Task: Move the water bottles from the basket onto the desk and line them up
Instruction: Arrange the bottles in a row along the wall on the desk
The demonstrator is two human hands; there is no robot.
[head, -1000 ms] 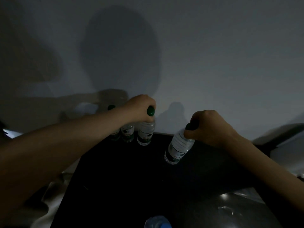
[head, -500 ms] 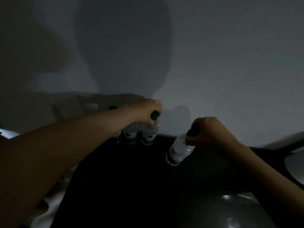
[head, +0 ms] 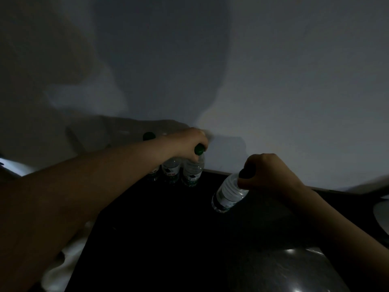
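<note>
Three clear water bottles with green caps stand in a row at the back of the dark desk [head: 160, 239], against the wall. My left hand [head: 185, 144] grips the neck of the rightmost one [head: 192, 171], which stands upright beside the middle bottle [head: 171, 171]. The leftmost bottle [head: 149, 136] shows mostly its cap behind my forearm. My right hand [head: 267, 173] grips a fourth bottle [head: 228, 193] by its cap and holds it tilted, its base pointing down-left just over the desk, apart from the row. The basket is not in view.
A pale wall rises right behind the desk's back edge. A light object [head: 382, 211] lies at the right edge of the view. A shiny dark rounded surface [head: 294, 268] sits at the lower right. Pale cloth [head: 63, 268] shows left of the desk.
The view has closed in a little on the desk. Both hands keep their grips; the left hand's bottle now stands tight against the row, and the right hand's bottle has barely shifted.
</note>
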